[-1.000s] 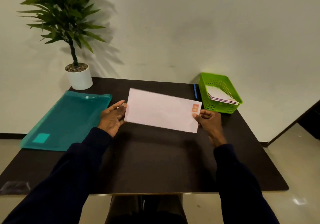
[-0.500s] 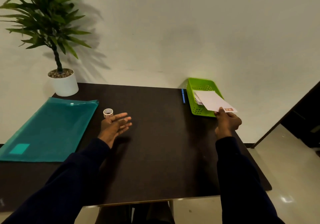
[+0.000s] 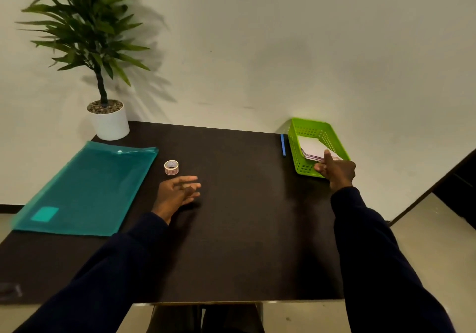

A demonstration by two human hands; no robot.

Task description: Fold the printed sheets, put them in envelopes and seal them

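"Two hands in view. What is each doing?"

"Her or his right hand (image 3: 336, 170) is at the bright green perforated plastic basket (image 3: 309, 124) on the far right of the dark table (image 3: 244, 242). The thumb lies on top of the stack of white paper envelopes (image 3: 311, 147) inside, and the fingers curl under its near end. I read that as a pinch on the stack. The left hand (image 3: 175, 193) holds nothing. Its fingers are spread and relaxed, low over the table and just this side of a small roll of clear tape (image 3: 171, 167)."

"So where does the work go next?"

"No loose sheet or envelope lies on the table. My guess is that the next printed sheet comes from the flat teal translucent plastic folder (image 3: 85, 191), though I cannot see what is inside it."

"Which hand should reach for it?"

"The left. The folder lies directly to that hand's left, with only the tape roll near the gap. The right hand is well apart from it, across the whole table. The folder's long axis runs diagonally from the near left corner toward the far middle, with its snap button on the far edge."

"Anything else nearby?"

"Only a blue pen (image 3: 283, 145) just beside the basket and a white potted plant (image 3: 109, 122) at the far left."
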